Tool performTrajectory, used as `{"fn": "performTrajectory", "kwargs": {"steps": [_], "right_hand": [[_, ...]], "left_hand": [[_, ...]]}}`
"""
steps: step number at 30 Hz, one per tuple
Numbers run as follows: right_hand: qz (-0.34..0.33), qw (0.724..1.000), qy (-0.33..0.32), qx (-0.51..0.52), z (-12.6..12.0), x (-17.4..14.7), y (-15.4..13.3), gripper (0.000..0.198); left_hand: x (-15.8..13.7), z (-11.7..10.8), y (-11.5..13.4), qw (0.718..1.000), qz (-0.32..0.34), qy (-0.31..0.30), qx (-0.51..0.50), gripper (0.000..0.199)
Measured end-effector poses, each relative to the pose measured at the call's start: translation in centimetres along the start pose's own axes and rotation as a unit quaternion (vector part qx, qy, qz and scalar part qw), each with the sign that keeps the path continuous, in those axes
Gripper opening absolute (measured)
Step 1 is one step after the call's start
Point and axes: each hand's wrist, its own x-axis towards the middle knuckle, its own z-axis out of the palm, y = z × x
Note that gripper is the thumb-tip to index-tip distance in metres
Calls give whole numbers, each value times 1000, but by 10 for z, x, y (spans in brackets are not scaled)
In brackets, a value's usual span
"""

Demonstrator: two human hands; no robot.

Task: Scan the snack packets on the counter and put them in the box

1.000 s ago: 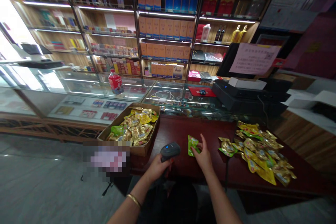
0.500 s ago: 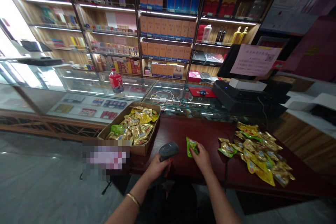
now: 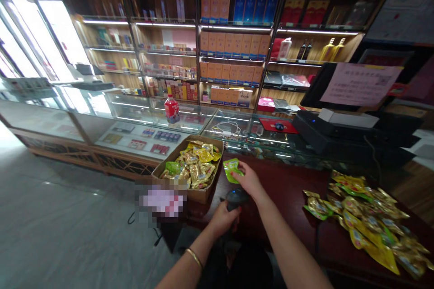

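Observation:
My left hand (image 3: 222,220) is wrapped round the handle of a dark grey barcode scanner (image 3: 236,196), held low over the table's front edge. A small blue light shows on the scanner's head. Between the fingers of my right hand (image 3: 248,179) is a green snack packet (image 3: 231,170), just beyond the scanner and close to the box's right side. The open cardboard box (image 3: 200,195) holds many gold, yellow and green packets. At the right of the dark red table (image 3: 281,194) lies a loose pile of similar gold and yellow packets (image 3: 362,216).
Behind the table runs a glass counter (image 3: 200,119) with a red-capped bottle (image 3: 172,109) on it. A red mouse pad (image 3: 267,124), a white cable (image 3: 226,129) and a black monitor with a pink sheet (image 3: 361,85) stand farther right. Stocked shelves line the wall.
My right hand has carried the green packet left, from over the middle of the table to near the box. The scanner has turned to point more forward. The whole view has shifted left.

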Motion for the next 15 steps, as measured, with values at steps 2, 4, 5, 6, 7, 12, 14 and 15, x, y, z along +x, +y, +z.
{"fn": "performTrajectory", "kwargs": {"steps": [2, 4, 5, 6, 7, 12, 14, 15], "right_hand": [[1, 999, -41, -33, 40, 26, -25, 58], [20, 996, -55, -60, 75, 50, -46, 67], [32, 996, -55, -70, 87, 60, -55, 74], [43, 995, -49, -81, 96, 68, -61, 80], [47, 994, -38, -92, 101, 74, -64, 85], [35, 989, 32, -143, 49, 56, -41, 55], [47, 981, 77, -173, 0, 30, -21, 45], [54, 970, 111, -210, -28, 15, -10, 45]], "left_hand": [[0, 0, -1, 1000, 3, 3, 0, 42], [1, -1, -1, 1000, 4, 9, -3, 41], [2, -1, -2, 1000, 3, 11, -2, 41], [2, -2, -2, 1000, 1, 11, -1, 41], [2, -3, -2, 1000, -2, 10, 1, 41], [1, -6, 0, 1000, -10, 11, 18, 48], [0, -6, 2, 1000, -6, 8, 18, 50], [0, -7, 4, 1000, -4, 2, 15, 51]]}}
